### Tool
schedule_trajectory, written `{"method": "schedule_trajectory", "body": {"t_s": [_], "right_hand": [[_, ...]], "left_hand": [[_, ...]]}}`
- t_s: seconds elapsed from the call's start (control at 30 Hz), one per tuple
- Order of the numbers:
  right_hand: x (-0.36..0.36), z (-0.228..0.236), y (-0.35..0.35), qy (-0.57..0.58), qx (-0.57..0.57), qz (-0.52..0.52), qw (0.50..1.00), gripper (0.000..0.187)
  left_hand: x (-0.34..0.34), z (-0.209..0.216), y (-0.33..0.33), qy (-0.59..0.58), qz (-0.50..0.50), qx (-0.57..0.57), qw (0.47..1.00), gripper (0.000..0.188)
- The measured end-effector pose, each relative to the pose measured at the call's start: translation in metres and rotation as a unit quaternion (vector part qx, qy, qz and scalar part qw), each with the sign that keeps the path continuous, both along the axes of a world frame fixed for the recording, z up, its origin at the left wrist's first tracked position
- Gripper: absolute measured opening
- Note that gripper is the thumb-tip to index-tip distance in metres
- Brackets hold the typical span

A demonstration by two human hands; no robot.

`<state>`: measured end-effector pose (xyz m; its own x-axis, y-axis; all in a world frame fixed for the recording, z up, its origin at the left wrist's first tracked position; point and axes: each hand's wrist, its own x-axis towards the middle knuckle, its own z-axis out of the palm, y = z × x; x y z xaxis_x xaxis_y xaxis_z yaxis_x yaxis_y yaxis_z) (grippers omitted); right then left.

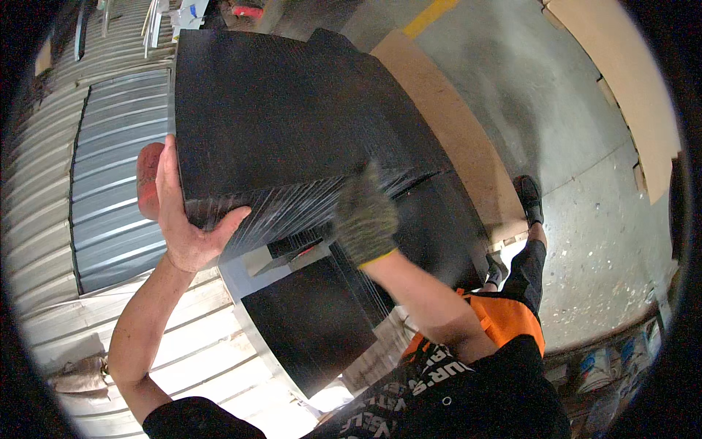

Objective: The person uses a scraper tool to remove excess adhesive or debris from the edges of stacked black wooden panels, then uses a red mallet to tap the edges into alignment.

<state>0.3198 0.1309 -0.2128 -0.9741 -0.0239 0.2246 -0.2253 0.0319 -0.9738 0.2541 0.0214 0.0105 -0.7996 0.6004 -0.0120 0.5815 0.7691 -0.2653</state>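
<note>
A large black block (270, 110) stands in front of me, its near face covered by stretched clear film (292, 205) with shiny creases. My left hand (191, 230), bare, clasps the block's near left corner, fingers along the side and thumb on the film. A rounded red thing (149, 181) shows just beyond those fingers; its kind is unclear. My right hand (368, 219), in a dark knitted glove with a yellow cuff, is at the film's right part. Motion blurs its fingers. Beside the glove lies a thin pointed strip with red on it (296, 257), perhaps a blade; whether I hold it is unclear.
Below the film are flat black panels (311, 322) with a pale edge. Corrugated metal sheeting (121, 183) runs along the left. Brown cardboard (453, 124) lies right of the block, then concrete floor (585, 219). My foot (528, 199) is by the cardboard.
</note>
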Motion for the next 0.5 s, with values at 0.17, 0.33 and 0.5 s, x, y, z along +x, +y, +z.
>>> {"method": "schedule_trajectory", "body": {"t_s": [0.17,0.33,0.5], "right_hand": [[0.001,0.082,-0.015,0.22,0.056,-0.097,0.969,0.02],[0.019,-0.008,0.015,-0.052,-0.035,-0.149,0.987,0.039],[0.031,-0.032,0.066,0.138,0.077,-0.16,0.974,0.03]], "left_hand": [[-0.006,-0.007,-0.004,-0.011,0.032,0.044,0.998,0.117],[0.003,-0.001,-0.001,0.001,0.006,0.056,0.998,0.113],[-0.005,-0.01,-0.014,0.003,-0.041,0.1,0.994,0.115]]}}
